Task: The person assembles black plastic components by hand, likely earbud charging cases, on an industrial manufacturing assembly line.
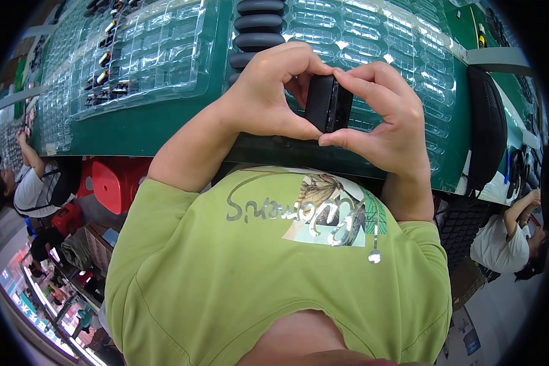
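Observation:
Between my two hands, over the front of the green table, is a small black rectangular plastic case (328, 105) with a seam running along its length. My left hand (271, 91) is closed on its left side, with the thumb at the near end and fingers at the far end. My right hand (387, 113) pinches the right side, its fingertips at the far corner and its thumb at the near one. Beyond my left hand a row of dark grey rounded pieces (259, 24) runs away from me. What the case contains cannot be seen.
A clear blister tray (171, 67) at the left carries several small dark parts (107, 79). Other clear trays (402, 46) spread behind my right hand. A black pouch (487, 131) lies at the right. A red stool (117, 185) stands below left. Co-workers sit at both sides.

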Available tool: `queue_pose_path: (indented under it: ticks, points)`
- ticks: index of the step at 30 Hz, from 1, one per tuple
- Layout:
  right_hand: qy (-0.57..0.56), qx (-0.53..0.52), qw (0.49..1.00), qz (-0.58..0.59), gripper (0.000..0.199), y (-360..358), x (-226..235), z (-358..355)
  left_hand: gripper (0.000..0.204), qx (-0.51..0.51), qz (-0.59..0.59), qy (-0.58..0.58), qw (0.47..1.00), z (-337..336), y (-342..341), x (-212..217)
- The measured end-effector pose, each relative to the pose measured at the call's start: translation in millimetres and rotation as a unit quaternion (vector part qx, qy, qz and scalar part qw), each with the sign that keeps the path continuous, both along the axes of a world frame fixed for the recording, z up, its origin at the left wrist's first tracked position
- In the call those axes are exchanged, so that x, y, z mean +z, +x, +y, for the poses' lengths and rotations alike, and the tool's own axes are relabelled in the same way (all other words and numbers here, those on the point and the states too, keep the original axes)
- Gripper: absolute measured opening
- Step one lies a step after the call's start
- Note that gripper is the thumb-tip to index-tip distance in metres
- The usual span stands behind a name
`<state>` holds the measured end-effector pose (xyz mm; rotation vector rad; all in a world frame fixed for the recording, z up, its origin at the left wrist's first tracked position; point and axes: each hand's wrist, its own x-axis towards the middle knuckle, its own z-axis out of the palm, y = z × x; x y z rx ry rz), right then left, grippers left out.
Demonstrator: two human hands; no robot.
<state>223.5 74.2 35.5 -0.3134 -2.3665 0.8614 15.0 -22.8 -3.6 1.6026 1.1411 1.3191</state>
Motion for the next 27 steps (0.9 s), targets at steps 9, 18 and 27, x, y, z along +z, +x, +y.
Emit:
queue_pose_path:
  ticks: [9, 18, 27]
  points:
    - [-0.041, -0.016, 0.999, 0.018, 0.072, -0.4, -3.7, 2.5, 0.070, 0.000, -0.030, -0.018, 0.999, 0.2, 1.3, 7.1]
    - [-0.022, -0.003, 0.999, 0.025, 0.072, 0.8, 1.0, 2.7, 0.071, -0.032, -0.064, -0.049, 0.996, -0.2, -2.6, 5.8]
    - [-0.105, -0.014, 0.994, 0.017, 0.071, 6.2, 1.8, 5.9, 0.072, -0.046, -0.131, -0.068, 0.988, -1.8, -1.9, 2.1]
